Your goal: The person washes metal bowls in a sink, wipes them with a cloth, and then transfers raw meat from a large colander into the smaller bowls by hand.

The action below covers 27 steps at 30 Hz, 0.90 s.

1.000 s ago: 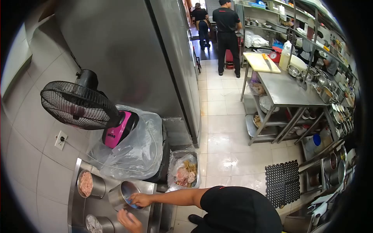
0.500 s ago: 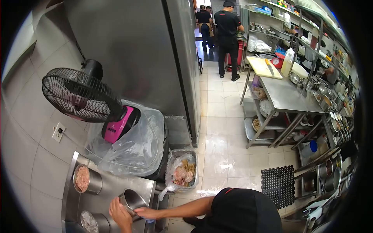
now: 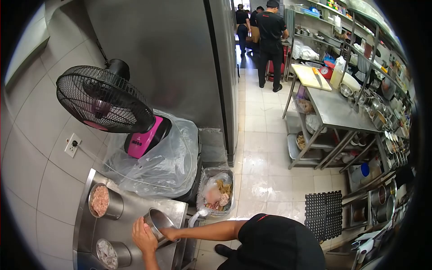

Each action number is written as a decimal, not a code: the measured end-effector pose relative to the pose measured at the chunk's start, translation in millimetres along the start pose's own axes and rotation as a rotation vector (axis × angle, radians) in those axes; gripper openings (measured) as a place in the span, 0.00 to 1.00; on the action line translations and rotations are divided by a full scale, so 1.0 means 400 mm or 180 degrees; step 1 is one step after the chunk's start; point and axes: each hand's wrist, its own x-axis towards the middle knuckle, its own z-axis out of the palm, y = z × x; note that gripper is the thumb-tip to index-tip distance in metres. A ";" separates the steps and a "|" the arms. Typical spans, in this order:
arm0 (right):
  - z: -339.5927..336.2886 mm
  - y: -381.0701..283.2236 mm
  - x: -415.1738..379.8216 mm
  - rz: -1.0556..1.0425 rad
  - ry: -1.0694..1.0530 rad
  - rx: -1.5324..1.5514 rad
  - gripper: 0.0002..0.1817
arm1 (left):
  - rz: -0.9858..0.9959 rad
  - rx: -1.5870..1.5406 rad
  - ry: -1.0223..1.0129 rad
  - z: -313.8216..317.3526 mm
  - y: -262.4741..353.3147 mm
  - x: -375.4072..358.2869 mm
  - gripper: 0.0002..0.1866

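An empty-looking metal pot (image 3: 158, 218) is tilted over the steel counter (image 3: 139, 198), its mouth toward me. My left hand (image 3: 145, 236) is closed around its outer side, fingers together along the wall. At the lower right rim, my right hand (image 3: 169, 233) reaches over into the mouth; its fingers are hidden inside. Left of the pot stands a metal container of pink minced meat (image 3: 100, 201). Nearer, another container holds a pale, whitish content (image 3: 106, 254) that I cannot make out.
A fan (image 3: 144, 138) stands on plastic-covered goods (image 3: 166, 173) behind the counter. Beside it on the floor is a lined bin of food scraps (image 3: 218, 193). A steel table (image 3: 346, 108) bears a cutting board (image 3: 311, 76) with a knife. A co-worker (image 3: 271, 40) stands farther off.
My right hand has gone from the pot's rim farther into its mouth. The pot's opening has turned more toward me. The whole view has shifted slightly.
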 end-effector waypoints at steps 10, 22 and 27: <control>0.089 0.153 0.154 -0.1284 0.0722 0.0640 0.20 | -0.0037 0.0107 -0.0076 0.008 -0.020 0.000 0.19; -0.147 -0.141 -0.096 -0.1889 -0.1343 -0.0704 0.09 | 0.0120 -0.0034 -0.0082 0.018 -0.041 0.010 0.19; -0.255 -0.102 0.020 -0.3933 0.0437 -0.3391 0.10 | 0.0141 0.0038 -0.0177 0.012 -0.041 0.001 0.19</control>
